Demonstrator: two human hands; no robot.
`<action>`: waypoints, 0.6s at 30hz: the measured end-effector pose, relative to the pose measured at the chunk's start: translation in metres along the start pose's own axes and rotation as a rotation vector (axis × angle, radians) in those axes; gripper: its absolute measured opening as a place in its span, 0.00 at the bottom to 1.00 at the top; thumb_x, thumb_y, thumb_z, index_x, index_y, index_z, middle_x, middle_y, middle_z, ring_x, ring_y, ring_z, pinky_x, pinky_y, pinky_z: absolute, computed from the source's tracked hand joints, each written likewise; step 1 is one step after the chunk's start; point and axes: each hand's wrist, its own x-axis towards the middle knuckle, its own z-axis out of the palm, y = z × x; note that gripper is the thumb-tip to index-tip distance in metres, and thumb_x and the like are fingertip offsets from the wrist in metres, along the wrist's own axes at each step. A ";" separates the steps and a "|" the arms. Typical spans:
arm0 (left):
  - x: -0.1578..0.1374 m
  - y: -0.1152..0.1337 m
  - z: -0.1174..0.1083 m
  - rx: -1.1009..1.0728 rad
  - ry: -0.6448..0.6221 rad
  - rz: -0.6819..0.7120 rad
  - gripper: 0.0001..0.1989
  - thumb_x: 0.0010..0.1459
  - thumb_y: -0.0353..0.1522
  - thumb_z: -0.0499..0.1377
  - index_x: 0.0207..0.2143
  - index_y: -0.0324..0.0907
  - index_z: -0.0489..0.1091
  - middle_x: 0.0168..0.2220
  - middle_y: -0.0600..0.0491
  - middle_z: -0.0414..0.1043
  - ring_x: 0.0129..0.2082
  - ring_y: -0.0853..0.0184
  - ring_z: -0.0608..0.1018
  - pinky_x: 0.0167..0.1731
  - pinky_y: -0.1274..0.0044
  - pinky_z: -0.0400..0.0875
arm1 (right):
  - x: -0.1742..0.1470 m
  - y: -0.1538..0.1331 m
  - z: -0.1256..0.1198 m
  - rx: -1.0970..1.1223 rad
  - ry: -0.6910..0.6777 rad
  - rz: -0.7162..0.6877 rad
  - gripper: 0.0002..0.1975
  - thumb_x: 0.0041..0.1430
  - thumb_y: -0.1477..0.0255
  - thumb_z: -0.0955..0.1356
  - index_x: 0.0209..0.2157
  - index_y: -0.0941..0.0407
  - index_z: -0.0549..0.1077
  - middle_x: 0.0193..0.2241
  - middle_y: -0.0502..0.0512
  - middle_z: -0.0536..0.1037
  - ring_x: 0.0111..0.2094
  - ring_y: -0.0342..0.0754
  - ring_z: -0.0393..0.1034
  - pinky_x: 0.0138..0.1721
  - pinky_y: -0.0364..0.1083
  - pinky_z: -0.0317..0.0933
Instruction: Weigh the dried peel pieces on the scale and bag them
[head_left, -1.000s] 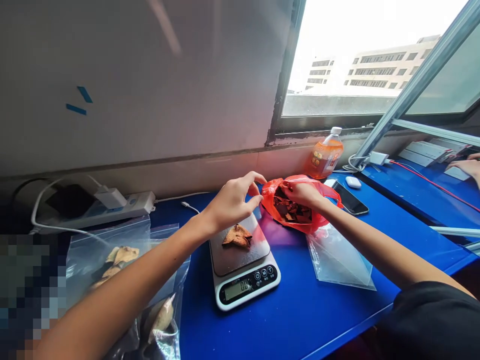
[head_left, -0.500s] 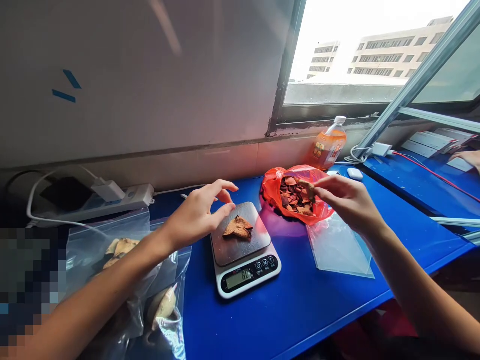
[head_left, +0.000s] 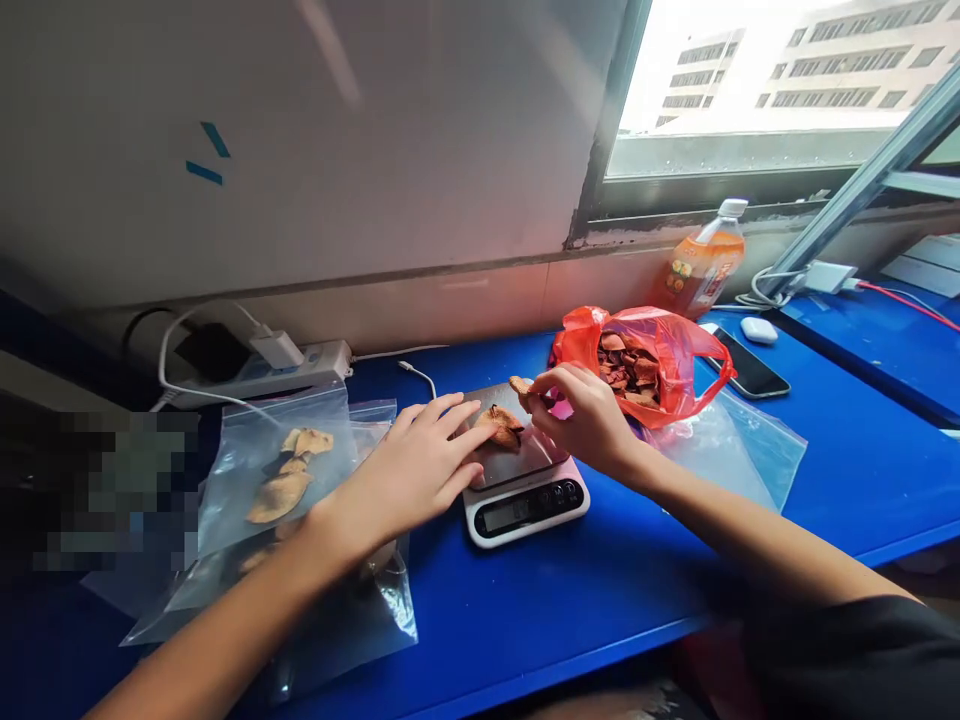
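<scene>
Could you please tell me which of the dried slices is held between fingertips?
The tan slice pinched in the right hand; other slices lie on the scale, in the red bag and in clear bags.

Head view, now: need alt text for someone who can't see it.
A person's right hand pinches a dried brown piece at a digital scale, the left hand spread beside the dried material on its plate. An open red plastic bag of similar pieces sits behind; clear bags lie at left on the blue table.
</scene>
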 end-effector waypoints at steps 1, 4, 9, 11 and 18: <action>-0.002 -0.001 -0.001 0.008 -0.002 -0.015 0.22 0.63 0.33 0.54 0.60 0.49 0.61 0.61 0.47 0.62 0.61 0.52 0.61 0.54 0.57 0.64 | 0.004 0.004 0.005 -0.022 -0.025 0.067 0.04 0.56 0.75 0.65 0.28 0.55 0.68 0.26 0.53 0.76 0.28 0.45 0.68 0.33 0.45 0.62; -0.007 -0.005 -0.003 0.002 -0.030 -0.050 0.23 0.63 0.34 0.54 0.61 0.52 0.60 0.63 0.49 0.59 0.63 0.52 0.59 0.56 0.57 0.62 | 0.014 0.009 0.017 -0.072 -0.196 0.297 0.03 0.55 0.73 0.66 0.28 0.55 0.67 0.26 0.51 0.76 0.27 0.44 0.68 0.29 0.43 0.59; -0.014 0.000 -0.006 -0.023 -0.047 -0.071 0.25 0.64 0.36 0.53 0.63 0.52 0.56 0.64 0.49 0.57 0.64 0.53 0.57 0.58 0.55 0.60 | 0.024 -0.001 0.008 0.005 -0.337 0.438 0.10 0.60 0.63 0.66 0.31 0.56 0.68 0.20 0.48 0.73 0.23 0.42 0.67 0.26 0.41 0.56; -0.020 0.002 -0.006 -0.032 -0.032 -0.083 0.26 0.65 0.36 0.52 0.64 0.52 0.54 0.65 0.48 0.56 0.64 0.53 0.57 0.58 0.55 0.60 | 0.022 -0.013 -0.018 0.122 -0.342 0.354 0.12 0.62 0.61 0.65 0.31 0.56 0.69 0.19 0.47 0.72 0.22 0.41 0.65 0.24 0.41 0.56; -0.054 -0.030 -0.006 -0.213 0.077 -0.119 0.20 0.64 0.41 0.50 0.58 0.56 0.65 0.58 0.54 0.68 0.56 0.56 0.71 0.53 0.65 0.69 | 0.002 -0.008 -0.127 0.127 -0.010 0.162 0.04 0.59 0.70 0.68 0.37 0.53 0.74 0.29 0.52 0.76 0.28 0.44 0.71 0.28 0.43 0.64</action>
